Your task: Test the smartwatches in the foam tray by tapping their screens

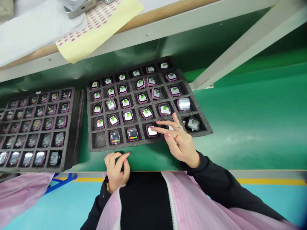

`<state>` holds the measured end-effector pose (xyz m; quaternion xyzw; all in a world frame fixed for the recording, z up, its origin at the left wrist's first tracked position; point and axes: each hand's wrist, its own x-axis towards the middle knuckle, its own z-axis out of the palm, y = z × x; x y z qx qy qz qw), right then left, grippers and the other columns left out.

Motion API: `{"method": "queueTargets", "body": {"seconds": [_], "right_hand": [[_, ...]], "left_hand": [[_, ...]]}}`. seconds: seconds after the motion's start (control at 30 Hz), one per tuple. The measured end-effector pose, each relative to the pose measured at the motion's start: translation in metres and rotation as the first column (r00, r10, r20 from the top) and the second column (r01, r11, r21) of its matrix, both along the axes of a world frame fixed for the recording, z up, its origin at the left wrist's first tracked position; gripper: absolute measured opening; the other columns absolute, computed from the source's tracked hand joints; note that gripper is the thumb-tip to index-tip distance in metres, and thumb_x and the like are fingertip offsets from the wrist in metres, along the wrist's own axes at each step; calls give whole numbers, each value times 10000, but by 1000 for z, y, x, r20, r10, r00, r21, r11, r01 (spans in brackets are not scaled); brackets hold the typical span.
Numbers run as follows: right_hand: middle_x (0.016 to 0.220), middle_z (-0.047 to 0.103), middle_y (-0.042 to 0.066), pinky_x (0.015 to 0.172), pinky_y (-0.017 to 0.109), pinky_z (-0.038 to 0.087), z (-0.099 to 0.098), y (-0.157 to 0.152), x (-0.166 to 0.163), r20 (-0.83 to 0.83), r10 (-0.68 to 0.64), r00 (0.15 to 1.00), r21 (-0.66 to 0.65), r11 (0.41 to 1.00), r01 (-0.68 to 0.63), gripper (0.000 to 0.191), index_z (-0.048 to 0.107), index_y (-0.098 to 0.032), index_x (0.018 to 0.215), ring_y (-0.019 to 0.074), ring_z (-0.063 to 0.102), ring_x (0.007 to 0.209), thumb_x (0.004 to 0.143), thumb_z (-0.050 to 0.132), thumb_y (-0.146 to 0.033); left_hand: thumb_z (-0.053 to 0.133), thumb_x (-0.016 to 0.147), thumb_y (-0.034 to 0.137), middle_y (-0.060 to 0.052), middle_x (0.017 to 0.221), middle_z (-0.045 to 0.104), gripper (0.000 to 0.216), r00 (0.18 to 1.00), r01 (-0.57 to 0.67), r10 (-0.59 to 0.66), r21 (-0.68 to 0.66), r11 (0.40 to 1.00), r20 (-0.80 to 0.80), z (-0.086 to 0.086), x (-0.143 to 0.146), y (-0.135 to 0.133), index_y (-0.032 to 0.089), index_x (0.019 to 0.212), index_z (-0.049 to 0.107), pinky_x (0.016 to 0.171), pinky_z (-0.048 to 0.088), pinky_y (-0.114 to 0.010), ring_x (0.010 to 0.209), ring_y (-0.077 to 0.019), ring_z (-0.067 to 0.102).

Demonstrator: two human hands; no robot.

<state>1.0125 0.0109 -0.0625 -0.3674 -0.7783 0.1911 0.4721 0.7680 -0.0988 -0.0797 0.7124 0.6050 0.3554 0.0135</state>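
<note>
A dark grey foam tray (pixel 99 140) lies on the green bench, its compartments holding several smartwatches with lit screens. Above its front right part is my right hand (pixel 181 143), fingers stretched out and nothing held. Its index fingertip reaches the lit screen of a purple-framed smartwatch (pixel 151 130) in the front row; whether it presses cannot be made out. Part of another smartwatch (pixel 171 125) is hidden under the fingers. My left hand (pixel 117 169) rests at the bench edge in front of the tray, fingers loosely bent and apart, holding nothing.
To the left stands a stack of foam trays (pixel 69 127), the top one filled with smartwatches. A shelf (pixel 153 24) crosses above the bench, with a yellow sticker sheet (pixel 100 28) hanging over its edge. A slanted metal post (pixel 235 44) stands at the right.
</note>
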Motion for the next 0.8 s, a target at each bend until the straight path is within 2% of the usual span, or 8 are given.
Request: {"method": "queueTargets", "body": {"seconds": [0.17,0.27,0.47,0.8], "right_hand": [[1042,750,57,1263,624,180,-1,1,1,83,62,995,13,998,-63,394,694,-200,1291,258,640,1175,1008,442,-90],[1035,749,57,1260,618,196,1,1,4,77,71,995,4,997,-72,395,694,-186,1283,260,639,1177,996,446,-75],[1077,744,43,1258,627,203,7,-1,15,-60,-34,998,27,999,36,449,669,-241,1337,255,648,1153,1008,411,-76],[1039,755,36,1256,627,200,5,-6,50,-22,-141,990,33,989,141,443,672,-256,1329,258,656,1145,1013,421,-73]], "left_hand": [[568,924,60,-36,840,651,245,998,51,-53,-88,995,-28,-1,7,7,197,1076,702,754,416,-311,789,-180,556],[556,928,57,-21,796,653,247,995,81,-86,-106,991,-48,1,9,11,198,1074,697,711,381,-309,737,-175,537],[536,942,73,5,673,574,222,972,187,-205,-147,971,-113,2,19,15,180,1061,691,656,332,-329,642,-177,458],[513,956,90,5,673,563,244,933,277,-310,-185,943,-183,3,38,27,190,1103,680,658,323,-343,655,-191,460]]}}
